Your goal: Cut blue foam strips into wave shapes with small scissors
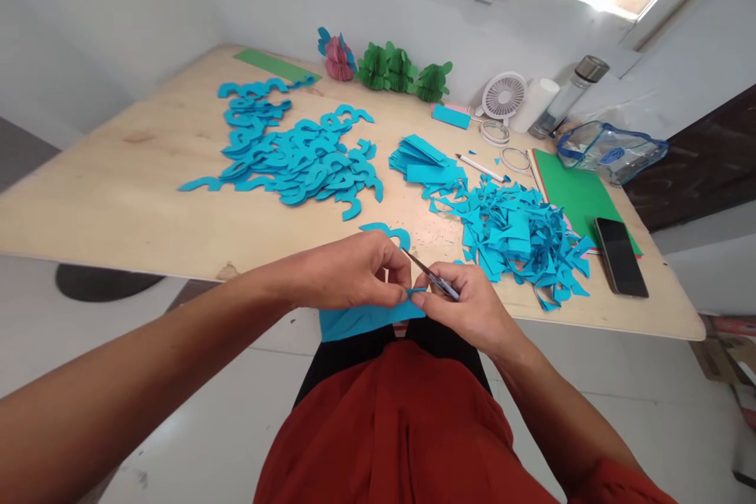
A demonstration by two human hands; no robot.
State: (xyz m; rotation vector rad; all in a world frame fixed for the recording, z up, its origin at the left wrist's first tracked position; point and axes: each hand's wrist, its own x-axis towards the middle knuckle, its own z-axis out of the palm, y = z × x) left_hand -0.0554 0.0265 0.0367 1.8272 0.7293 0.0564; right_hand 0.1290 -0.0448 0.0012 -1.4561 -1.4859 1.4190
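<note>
Both hands meet over a piece of blue paper [360,320] just past the table's front edge, above the lap. My left hand [354,272] pinches its upper edge between thumb and fingers. My right hand [466,303] pinches the paper's right end with thumb and finger, while a pair of scissors [437,279] rests in the same hand, blades pointing up and left. Whether the blades are apart, I cannot tell. A curved blue cutout [387,235] lies on the table right behind my left hand.
A heap of wavy blue cutouts [307,157] spreads left of centre. Blue strips [425,157] and a pile of scraps [513,228] lie to the right, near a phone [621,256]. Paper figures [387,67], a small fan [505,97] and a bottle [570,94] stand along the wall.
</note>
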